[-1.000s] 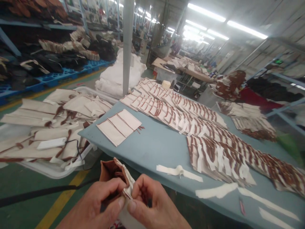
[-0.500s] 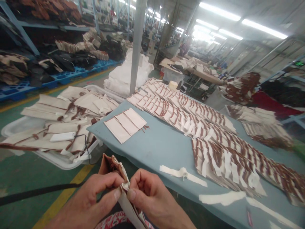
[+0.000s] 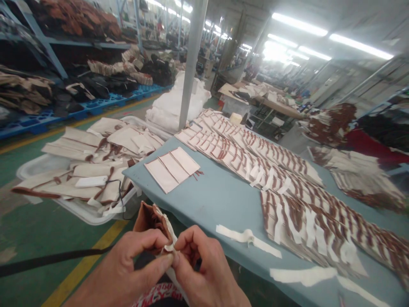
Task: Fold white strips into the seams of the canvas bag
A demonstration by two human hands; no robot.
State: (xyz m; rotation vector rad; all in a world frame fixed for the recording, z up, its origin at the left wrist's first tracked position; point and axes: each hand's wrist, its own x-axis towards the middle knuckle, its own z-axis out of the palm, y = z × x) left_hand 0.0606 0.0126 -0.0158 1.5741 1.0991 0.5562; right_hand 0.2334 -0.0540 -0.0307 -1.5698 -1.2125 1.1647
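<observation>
Low in the view, in front of the table's near edge, both hands pinch the edge of a cream and brown sewn piece (image 3: 150, 216). It looks like fabric or leather, with a brown inner side showing at its upper end. My left hand (image 3: 128, 264) grips it from the left between thumb and forefinger. My right hand (image 3: 204, 264) pinches the same edge, its thumb against the left thumb. Between the fingertips a small pale fold shows. The lower part of the piece is hidden behind the hands.
A blue-grey table (image 3: 198, 204) carries one flat cream panel (image 3: 172, 168), long overlapping rows of brown-edged panels (image 3: 287, 204) and white strips (image 3: 249, 238). At left, a plastic bin (image 3: 86, 218) holds more panels and a white power bank (image 3: 92, 182). A metal post (image 3: 191, 64) rises behind the table.
The surroundings have shifted slightly right in view. My thumbs have come closer together on the piece's edge, and both hands keep hold of it.
</observation>
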